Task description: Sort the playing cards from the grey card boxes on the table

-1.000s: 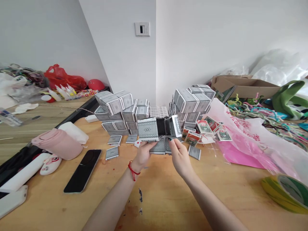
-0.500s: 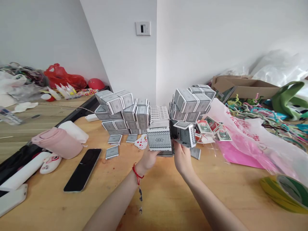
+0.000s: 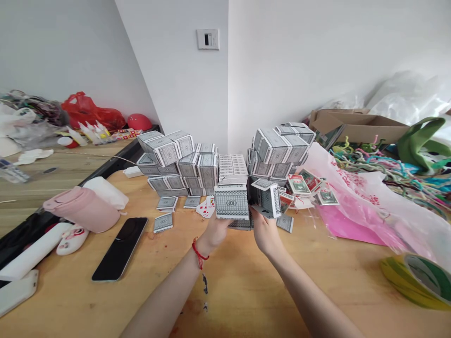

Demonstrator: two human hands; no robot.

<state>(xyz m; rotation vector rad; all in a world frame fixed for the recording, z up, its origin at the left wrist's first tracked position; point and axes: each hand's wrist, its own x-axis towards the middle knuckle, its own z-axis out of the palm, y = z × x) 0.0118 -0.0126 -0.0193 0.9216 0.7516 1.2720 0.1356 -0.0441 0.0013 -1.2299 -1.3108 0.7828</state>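
A cube folded from playing cards (image 3: pixel 231 202), with grey patterned backs outward, is gripped by my left hand (image 3: pixel 215 233), whose fingers are mostly behind it. My right hand (image 3: pixel 265 232) holds a second, open-sided playing-card cube (image 3: pixel 270 201) just to the right; a flap at its top stands loose. Directly behind both rises a block of joined card cubes (image 3: pixel 233 164). More stacked card cubes stand on the left (image 3: pixel 168 152) and on the right (image 3: pixel 278 145). Small folded card pieces (image 3: pixel 163 222) and face-up cards (image 3: pixel 205 208) lie near my left hand.
A black phone (image 3: pixel 120 249) and a pink tumbler (image 3: pixel 82 209) lie to the left on the wooden table. On the right are card boxes (image 3: pixel 299 185), pink plastic wrapping (image 3: pixel 352 220) and a roll of tape (image 3: pixel 391 277). A cardboard box (image 3: pixel 373 129) stands behind.
The whole view has shifted very slightly. The open card cube in my right hand has moved a little left and tilted; my left hand keeps its hold on the other cube.
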